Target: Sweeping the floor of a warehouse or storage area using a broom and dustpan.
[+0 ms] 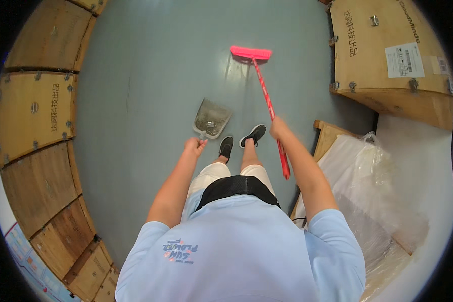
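My left hand (pixel 195 146) is closed round the handle of a grey dustpan (pixel 225 121). Some debris, too small to name, lies in the pan, which is just ahead of my feet. In my right hand (pixel 280 129) is the red-and-white patterned stick of a broom (pixel 265 89), gripped partway along. The stick's lower end sticks out behind my hand toward me. Its bright pink head (pixel 250 53) is out ahead on the floor, apart from the dustpan.
Wooden crates (pixel 35 118) line the left side. A large wooden crate (pixel 387 55) with metal latches stands at the far right. Nearer on the right is a plastic-wrapped white bundle (pixel 355 171) by a wooden board. My black shoes (pixel 254 135) stand on the grey-green floor (pixel 151 60).
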The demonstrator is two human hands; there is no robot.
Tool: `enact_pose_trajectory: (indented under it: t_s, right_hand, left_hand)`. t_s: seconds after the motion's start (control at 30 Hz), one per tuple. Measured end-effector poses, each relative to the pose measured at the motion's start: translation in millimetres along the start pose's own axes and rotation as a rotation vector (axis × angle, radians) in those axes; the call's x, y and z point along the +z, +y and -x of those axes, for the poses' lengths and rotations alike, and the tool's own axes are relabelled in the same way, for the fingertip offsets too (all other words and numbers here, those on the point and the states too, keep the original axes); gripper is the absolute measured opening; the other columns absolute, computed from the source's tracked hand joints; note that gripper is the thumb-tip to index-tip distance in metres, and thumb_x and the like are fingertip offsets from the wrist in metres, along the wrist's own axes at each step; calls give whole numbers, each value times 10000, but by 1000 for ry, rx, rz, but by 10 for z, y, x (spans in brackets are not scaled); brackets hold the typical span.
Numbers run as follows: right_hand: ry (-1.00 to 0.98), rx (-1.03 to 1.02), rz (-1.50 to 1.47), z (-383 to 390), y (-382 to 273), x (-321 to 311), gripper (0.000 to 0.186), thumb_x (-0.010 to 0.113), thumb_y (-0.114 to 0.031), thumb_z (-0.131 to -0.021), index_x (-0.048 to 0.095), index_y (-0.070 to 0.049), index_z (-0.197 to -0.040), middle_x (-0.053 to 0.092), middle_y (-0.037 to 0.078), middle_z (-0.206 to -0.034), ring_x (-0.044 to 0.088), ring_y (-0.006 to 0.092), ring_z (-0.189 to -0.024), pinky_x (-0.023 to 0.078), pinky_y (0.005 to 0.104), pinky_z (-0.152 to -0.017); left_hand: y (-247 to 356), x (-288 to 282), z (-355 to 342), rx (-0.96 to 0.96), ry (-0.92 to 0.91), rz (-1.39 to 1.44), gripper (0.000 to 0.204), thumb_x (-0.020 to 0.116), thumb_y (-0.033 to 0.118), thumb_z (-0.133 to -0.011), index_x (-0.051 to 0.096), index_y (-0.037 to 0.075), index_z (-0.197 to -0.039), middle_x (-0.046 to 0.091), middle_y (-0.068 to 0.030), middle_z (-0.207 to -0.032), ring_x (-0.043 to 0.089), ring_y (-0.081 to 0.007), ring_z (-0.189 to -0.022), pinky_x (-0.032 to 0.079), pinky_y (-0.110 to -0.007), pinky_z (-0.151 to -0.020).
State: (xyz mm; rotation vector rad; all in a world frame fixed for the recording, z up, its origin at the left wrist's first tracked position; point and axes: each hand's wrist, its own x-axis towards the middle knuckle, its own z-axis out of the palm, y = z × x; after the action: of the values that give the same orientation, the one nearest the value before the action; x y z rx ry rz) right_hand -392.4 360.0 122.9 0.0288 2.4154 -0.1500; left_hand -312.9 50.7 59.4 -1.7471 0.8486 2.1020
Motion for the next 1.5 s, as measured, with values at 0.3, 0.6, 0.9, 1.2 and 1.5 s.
enact_pose_trajectory:
  t_s: [0.3, 0.6, 0.9, 1.2, 1.5]
  right_hand:
    - [-246, -144, 36, 2060, 505, 745, 337, 474, -87, -652, 343, -2, -951, 516, 206, -703, 533, 305, -583, 426, 380, -508]
    - [-66, -206, -87, 1694, 170, 94, 387, 503, -117, -646, 371, -27, -998, 517, 213, -739, 528, 322, -619, 425, 378, -563]
    - [24, -150, 14, 647, -451, 446, 297, 446, -81, -673, 349, 20, -934, 514, 244, -768, 513, 356, -721, 419, 404, -618]
    - [-396, -311, 78, 2241, 252, 624, 293, 475, -94, -653, 372, 1, -910, 512, 239, -740, 505, 358, -725, 399, 403, -618]
    - [-135, -107, -260, 2501, 670, 364, 360, 452, -77, -684, 334, -16, -1019, 498, 129, -577, 480, 190, -385, 391, 291, -338]
  left_hand:
    - [-119, -105, -159, 15, 44, 16, 71, 336, -37, -700, 369, -66, -756, 388, -115, -642, 413, -158, -473, 505, -301, -469]
    - [-203, -899, -247, -104, -57, 235, 46, 340, -25, -711, 355, -59, -683, 384, -108, -608, 427, -163, -493, 505, -309, -507]
    - [-397, -1274, -146, -90, 40, 312, 32, 340, -31, -715, 350, -60, -703, 383, -108, -600, 422, -162, -475, 507, -311, -498]
    - [-448, -1422, -235, -57, 60, 288, 37, 342, -42, -705, 358, -67, -726, 390, -109, -611, 423, -159, -479, 507, -311, -488]
    - [-283, -1568, 53, -74, -37, 71, 15, 367, -68, -683, 380, -65, -690, 390, -103, -587, 428, -165, -490, 506, -317, -520]
